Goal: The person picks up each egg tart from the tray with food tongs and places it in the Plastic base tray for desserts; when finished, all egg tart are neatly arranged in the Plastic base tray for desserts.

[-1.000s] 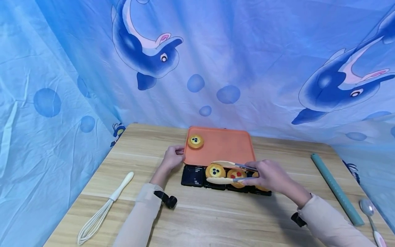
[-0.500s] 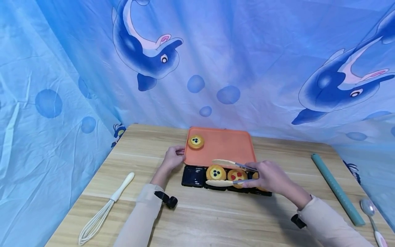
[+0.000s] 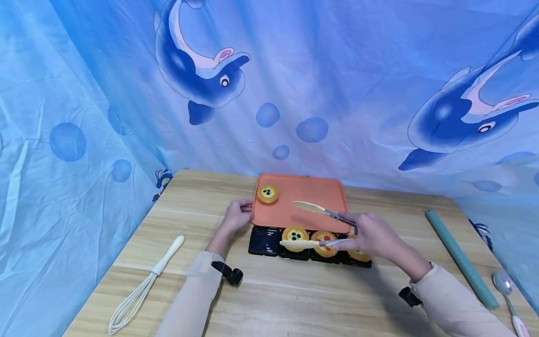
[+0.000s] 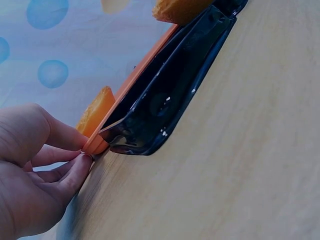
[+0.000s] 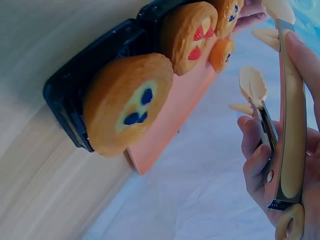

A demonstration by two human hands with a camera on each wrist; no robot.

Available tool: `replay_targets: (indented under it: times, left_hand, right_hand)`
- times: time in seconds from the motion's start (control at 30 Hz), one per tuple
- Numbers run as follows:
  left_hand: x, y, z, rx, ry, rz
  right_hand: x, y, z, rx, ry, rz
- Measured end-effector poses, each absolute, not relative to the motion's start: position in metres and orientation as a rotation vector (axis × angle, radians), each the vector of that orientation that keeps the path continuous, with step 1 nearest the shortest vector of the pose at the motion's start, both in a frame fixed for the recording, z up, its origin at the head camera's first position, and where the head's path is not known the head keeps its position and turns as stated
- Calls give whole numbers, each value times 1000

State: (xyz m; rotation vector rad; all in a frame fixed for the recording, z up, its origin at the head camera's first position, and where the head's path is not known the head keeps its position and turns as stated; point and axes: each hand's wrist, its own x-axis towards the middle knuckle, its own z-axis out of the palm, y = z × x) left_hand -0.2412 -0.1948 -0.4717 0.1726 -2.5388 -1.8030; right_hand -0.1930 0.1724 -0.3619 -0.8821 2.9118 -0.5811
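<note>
My left hand (image 3: 237, 215) pinches the left edge of the orange tray (image 3: 317, 194) between thumb and fingers. On that tray, at its far left, sits a berry-topped tart (image 3: 267, 193). A row of black square boxes (image 3: 264, 241) lies along the tray's near side; the leftmost holds nothing. To its right come a blueberry tart (image 3: 294, 232), a strawberry tart (image 3: 324, 253) and another blueberry tart (image 5: 127, 105), each in a box. My right hand (image 3: 372, 234) holds cream-tipped tongs (image 5: 292, 115), their arms spread wide above the tarts with nothing between the tips.
A whisk (image 3: 145, 285) lies on the left of the wooden table (image 3: 286, 299). On the right are a teal rolling pin (image 3: 461, 257) and a spoon (image 3: 505, 290) near the edge. A blue dolphin-print curtain (image 3: 320, 84) hangs behind and at the sides.
The tongs have spread wider and risen off the blueberry tart in the second box, and my right hand has shifted slightly up and right. My left hand has stayed at the tray's edge.
</note>
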Motion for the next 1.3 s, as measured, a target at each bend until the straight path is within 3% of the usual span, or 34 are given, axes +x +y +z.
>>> replay_targets:
  times: [0.4,0.67,0.93,1.3]
  left_hand:
    - [-242,-196,-475,130,-2515,-1796]
    - [-242,-195,-475,149,-2505,-1821]
    - [-242,-199,-474,130,-2506,-1802]
    - [-242,-199,-474,131,-2502,-1863]
  right_hand:
    - [-208,167,-350,-913,2947,-616]
    - [-239,152,-343,-977,2973,-645]
    - [-277,121,-358,-956,2913,-699]
    - [-293,94,-380,-864,2856,-675]
